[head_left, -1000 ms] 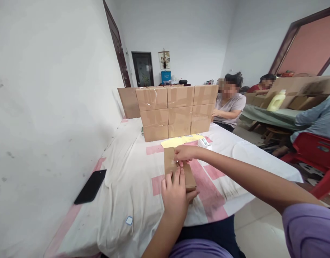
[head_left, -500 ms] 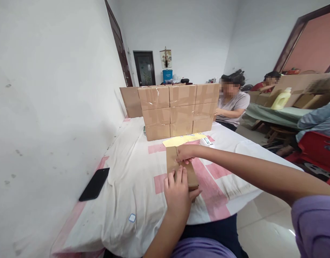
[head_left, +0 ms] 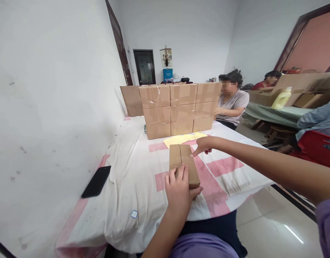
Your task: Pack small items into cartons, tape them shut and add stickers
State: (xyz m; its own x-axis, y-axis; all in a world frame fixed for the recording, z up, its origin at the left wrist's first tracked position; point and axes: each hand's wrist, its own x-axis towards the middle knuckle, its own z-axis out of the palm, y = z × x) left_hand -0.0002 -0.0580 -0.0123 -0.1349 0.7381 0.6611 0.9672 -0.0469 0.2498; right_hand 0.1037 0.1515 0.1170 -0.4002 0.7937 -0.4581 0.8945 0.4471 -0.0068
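Note:
A small brown cardboard box [head_left: 181, 158] lies on the white and pink cloth of the table [head_left: 132, 172] in front of me. My left hand [head_left: 179, 191] lies on the box's near end, fingers flat on its top and thumb round its near right corner. To the right of the box's far end hovers my right hand [head_left: 204, 145], fingers curled loosely with the forefinger pointing at the box edge; nothing shows in it.
A wall of stacked, taped cardboard boxes [head_left: 179, 107] stands at the far end, a yellow sheet [head_left: 185, 138] before it. A black phone [head_left: 96, 181] lies left, near the wall. A seated person [head_left: 231, 104] works behind the stack; others sit right by a red chair [head_left: 318, 147].
My right hand has come off the top of the box and moved right and away from it. The left hand stays pressed on the near end.

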